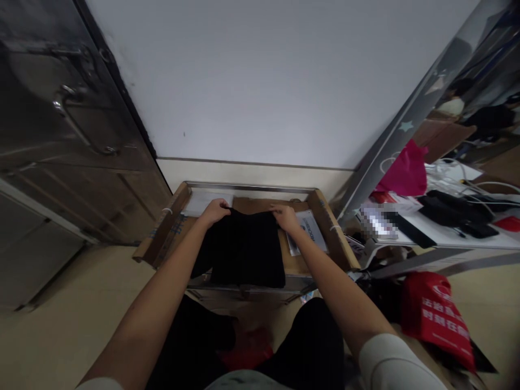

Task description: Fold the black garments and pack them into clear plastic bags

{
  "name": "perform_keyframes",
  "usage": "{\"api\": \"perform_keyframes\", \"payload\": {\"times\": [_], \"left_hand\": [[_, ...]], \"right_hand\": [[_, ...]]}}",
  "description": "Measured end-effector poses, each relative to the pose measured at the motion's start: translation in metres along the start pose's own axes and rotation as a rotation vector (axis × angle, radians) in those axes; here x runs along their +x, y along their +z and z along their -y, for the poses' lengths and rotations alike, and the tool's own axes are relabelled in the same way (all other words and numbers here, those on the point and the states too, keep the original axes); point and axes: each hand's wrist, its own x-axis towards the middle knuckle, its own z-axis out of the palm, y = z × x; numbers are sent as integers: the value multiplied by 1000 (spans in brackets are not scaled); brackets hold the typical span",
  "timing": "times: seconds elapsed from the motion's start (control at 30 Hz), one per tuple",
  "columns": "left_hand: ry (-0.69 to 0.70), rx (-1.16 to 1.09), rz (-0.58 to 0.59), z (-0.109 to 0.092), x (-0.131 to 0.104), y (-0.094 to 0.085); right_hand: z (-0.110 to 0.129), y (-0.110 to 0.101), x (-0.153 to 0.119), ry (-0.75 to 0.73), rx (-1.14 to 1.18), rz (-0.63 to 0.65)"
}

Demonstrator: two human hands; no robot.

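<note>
A black garment [248, 249] is spread over a cardboard-lined cart top, its near edge reaching the cart's front rim. I cannot make out whether it is trousers or a top. At its far left corner, my left hand [216, 212] pinches the cloth between thumb and fingers. My right hand [285, 216] is closed on the far right corner, level with the left. Between the hands the upper edge sags slightly. A loose part of the garment lies out to the left, partly behind my left forearm.
Cardboard sides [333, 233] edge the cart. A printed white packet [307, 233] lies right of the garment, and a white sheet [207, 201] at the back left. On the right, a white table [447, 246] holds cables and a pink bag [407, 170]; a red bag [439, 317] sits below. A metal door [60, 124] stands left.
</note>
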Motion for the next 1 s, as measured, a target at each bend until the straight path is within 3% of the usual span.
{"api": "perform_keyframes", "payload": {"times": [0.17, 0.3, 0.4, 0.5, 0.6, 0.77, 0.9, 1.0], "left_hand": [[59, 18, -135, -9, -1, -5], [219, 38, -287, -31, -8, -16], [319, 128, -339, -36, -30, -21], [340, 227, -311, -19, -69, -16], [348, 291, -287, 12, -110, -4], [190, 396, -293, 54, -149, 14], [118, 501, -270, 55, -154, 14], [135, 496, -402, 36, -150, 13]], "right_hand": [[7, -8, 11, 64, -14, -95], [25, -24, 20, -57, 19, -227], [38, -36, 4, -149, 22, -237], [39, -39, -37, -205, 18, -162], [32, -32, -88, -239, 27, -63], [15, -8, -141, -281, 6, 18], [12, 2, -151, -300, -58, -29], [26, 2, -148, -295, -101, -84]]}}
